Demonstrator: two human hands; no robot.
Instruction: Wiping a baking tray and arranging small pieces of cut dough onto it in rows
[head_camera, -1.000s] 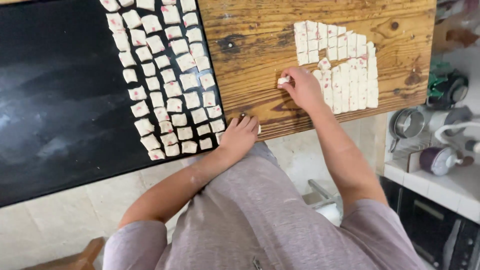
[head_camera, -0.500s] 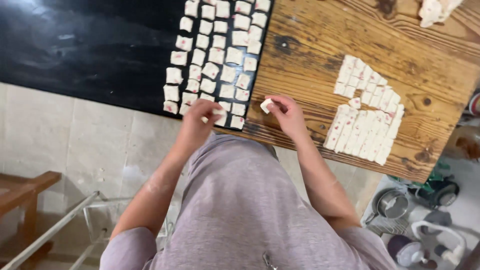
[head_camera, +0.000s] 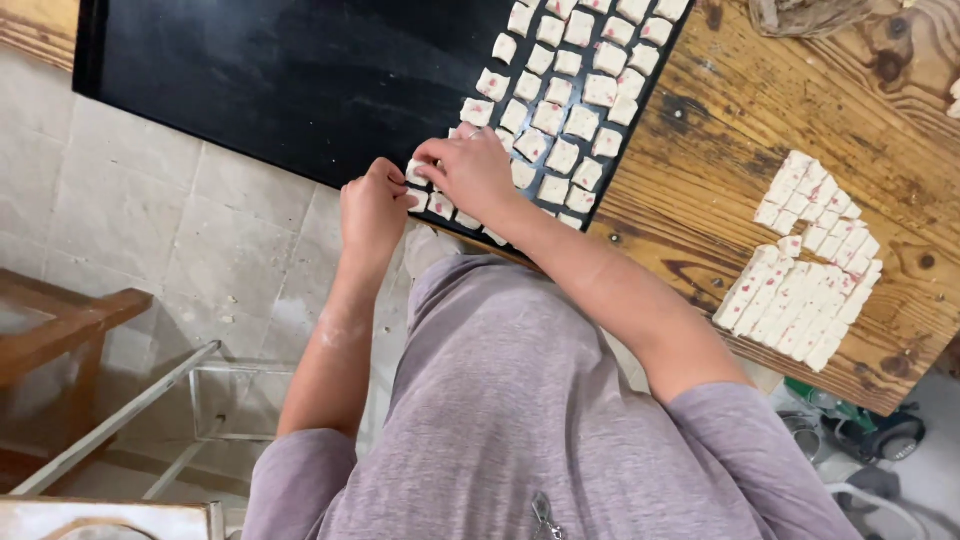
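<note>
Both hands met at the lower edge of the black tray (head_camera: 250, 90), centre of the frame. The right hand (head_camera: 470, 172) had its fingertips pinched together on a small white dough square (head_camera: 418, 172) flecked with red, lowering it at the near end of the rows. The left hand (head_camera: 372, 208) sat just beside it, fingers curled, thumb and forefinger touching the same corner of the grid; whether it gripped a piece of its own, I could not tell.

To do this well, I'd judge the square wanted setting flat, red side up, in line with its row and just apart from its neighbours, with the left hand steadying them.

Counting: one tray, two hands, one wooden table (head_camera: 720, 130). On the tray some thirty-odd squares showed in roughly four rows, some hidden under the hands. At right, the uncut-looking slab of squares (head_camera: 800, 290) held too many tight pieces to count.
</note>
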